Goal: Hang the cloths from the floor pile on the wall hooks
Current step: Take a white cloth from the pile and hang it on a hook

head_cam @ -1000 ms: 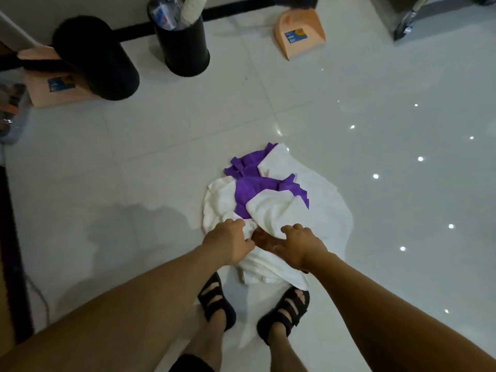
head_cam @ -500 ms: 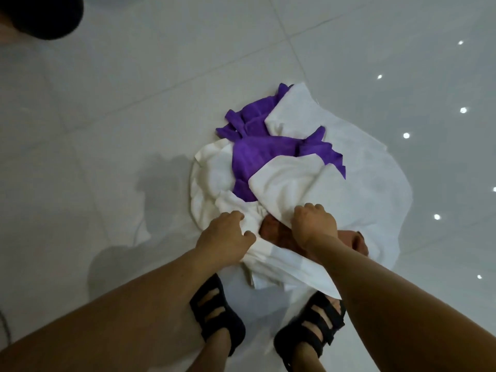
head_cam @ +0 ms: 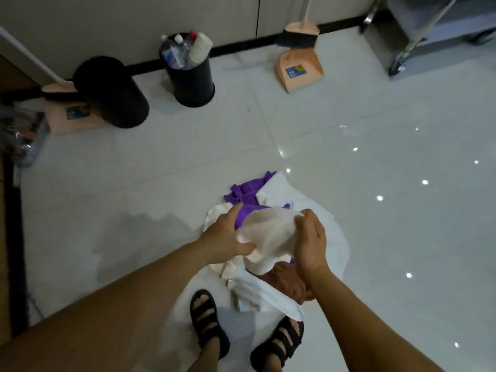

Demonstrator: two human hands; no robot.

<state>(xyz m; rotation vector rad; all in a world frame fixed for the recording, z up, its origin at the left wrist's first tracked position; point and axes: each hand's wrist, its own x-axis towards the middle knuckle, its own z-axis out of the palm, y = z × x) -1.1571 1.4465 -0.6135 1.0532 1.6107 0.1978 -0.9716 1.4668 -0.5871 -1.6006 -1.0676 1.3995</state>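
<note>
A pile of cloths lies on the white tiled floor just ahead of my sandalled feet. It holds white cloths, a purple cloth at the back and a brown cloth near my feet. I hold one white cloth lifted above the pile between both hands. My left hand grips its left edge, and my right hand grips its right side. No wall hooks are in view.
Against the far wall stand a black bin full of bottles and cups, a black cylinder tipped over a peach dustpan, and a second peach dustpan with a broom. A metal cart is at the back right.
Both hands gripped a white cloth on the pile and have raised it off the pile. The camera has tilted up, bringing the wall and bins back into view.
</note>
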